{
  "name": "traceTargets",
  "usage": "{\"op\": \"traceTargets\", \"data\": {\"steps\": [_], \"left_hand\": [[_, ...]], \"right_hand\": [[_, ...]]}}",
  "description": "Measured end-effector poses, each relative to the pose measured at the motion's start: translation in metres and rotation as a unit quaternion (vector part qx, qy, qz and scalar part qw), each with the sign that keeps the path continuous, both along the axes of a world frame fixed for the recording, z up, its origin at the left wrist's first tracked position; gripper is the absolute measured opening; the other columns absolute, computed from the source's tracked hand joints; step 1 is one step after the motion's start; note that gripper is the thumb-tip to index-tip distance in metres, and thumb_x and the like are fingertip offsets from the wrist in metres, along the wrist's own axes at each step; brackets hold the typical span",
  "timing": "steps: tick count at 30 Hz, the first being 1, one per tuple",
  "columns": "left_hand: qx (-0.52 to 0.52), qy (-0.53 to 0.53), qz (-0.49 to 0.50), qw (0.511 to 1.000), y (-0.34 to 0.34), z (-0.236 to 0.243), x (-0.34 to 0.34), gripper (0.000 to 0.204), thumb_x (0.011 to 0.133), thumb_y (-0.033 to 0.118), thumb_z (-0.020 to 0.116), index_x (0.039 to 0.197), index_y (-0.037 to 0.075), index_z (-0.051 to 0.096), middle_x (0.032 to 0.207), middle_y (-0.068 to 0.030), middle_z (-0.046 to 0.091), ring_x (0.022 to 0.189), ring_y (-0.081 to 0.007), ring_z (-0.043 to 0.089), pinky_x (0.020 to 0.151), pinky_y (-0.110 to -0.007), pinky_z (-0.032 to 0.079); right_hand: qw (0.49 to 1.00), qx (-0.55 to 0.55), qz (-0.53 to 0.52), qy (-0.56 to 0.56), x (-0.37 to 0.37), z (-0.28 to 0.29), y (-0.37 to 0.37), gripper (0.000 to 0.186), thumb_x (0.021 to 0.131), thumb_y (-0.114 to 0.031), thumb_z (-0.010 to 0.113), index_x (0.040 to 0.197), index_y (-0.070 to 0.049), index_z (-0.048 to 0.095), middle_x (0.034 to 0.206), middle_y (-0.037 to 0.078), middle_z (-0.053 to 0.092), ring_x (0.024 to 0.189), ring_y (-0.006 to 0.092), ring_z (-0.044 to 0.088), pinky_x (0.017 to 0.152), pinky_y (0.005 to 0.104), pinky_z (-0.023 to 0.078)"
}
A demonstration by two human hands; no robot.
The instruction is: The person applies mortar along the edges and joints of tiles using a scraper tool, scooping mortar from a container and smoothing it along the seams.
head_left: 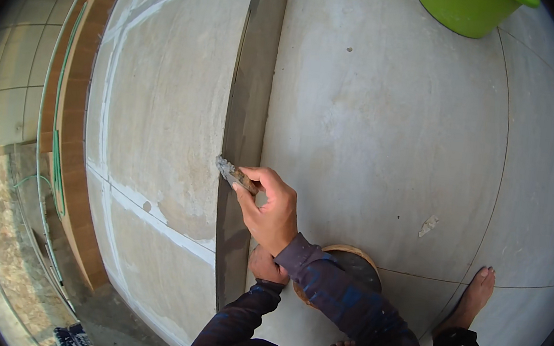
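My right hand (270,209) is closed on a small, worn flat scraper (245,180), pinched between thumb and fingers. Grey paste (225,165) clings to its far end, right at the upper edge of the dark step face (249,102). Beneath my right wrist is my left hand (266,265), close to the foot of the step; its fingers are mostly hidden, so what it holds, if anything, does not show. Just right of it, partly covered by my right forearm, stands a round container (366,260) with a tan rim and dark inside.
Left of the step lies a raised tiled surface (170,94) with white-smeared joints. A green tub (463,10) stands at the far right on the grey floor tiles (383,130). A pale scrap (429,226) lies near my bare foot (477,295). Brown boards (83,119) edge the far left.
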State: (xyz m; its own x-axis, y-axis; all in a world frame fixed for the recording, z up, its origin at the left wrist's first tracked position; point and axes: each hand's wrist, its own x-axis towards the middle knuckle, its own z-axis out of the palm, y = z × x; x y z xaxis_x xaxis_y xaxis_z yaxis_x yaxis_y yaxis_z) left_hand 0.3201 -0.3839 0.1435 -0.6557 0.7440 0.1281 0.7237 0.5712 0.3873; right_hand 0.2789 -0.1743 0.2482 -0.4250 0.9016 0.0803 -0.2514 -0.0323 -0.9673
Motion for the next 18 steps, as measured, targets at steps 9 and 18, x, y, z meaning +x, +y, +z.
{"op": "traceTargets", "data": {"steps": [9, 18], "left_hand": [[0.045, -0.028, 0.036, 0.998, 0.015, 0.009, 0.012, 0.016, 0.079, 0.009, 0.059, 0.095, 0.006, 0.062, 0.088, -0.0159, 0.064, 0.080, -0.0415, 0.063, 0.074, -0.049, 0.051], [0.044, -0.025, 0.022, 0.999, 0.017, 0.025, 0.001, 0.032, 0.085, 0.035, 0.074, 0.100, 0.008, 0.067, 0.094, -0.0174, 0.068, 0.084, -0.0422, 0.066, 0.075, -0.049, 0.052]], "right_hand": [[0.973, 0.064, -0.222, -0.023, -0.092, 0.005, 0.103, 0.018, 0.081, 0.005, 0.075, 0.095, 0.001, 0.066, 0.091, 0.010, 0.063, 0.074, 0.0240, 0.065, 0.067, 0.0358, 0.054], [0.992, 0.040, -0.114, -0.032, -0.053, 0.025, 0.031, 0.021, 0.081, 0.003, 0.076, 0.099, 0.000, 0.063, 0.090, 0.011, 0.061, 0.081, 0.0277, 0.065, 0.072, 0.0380, 0.054]]}}
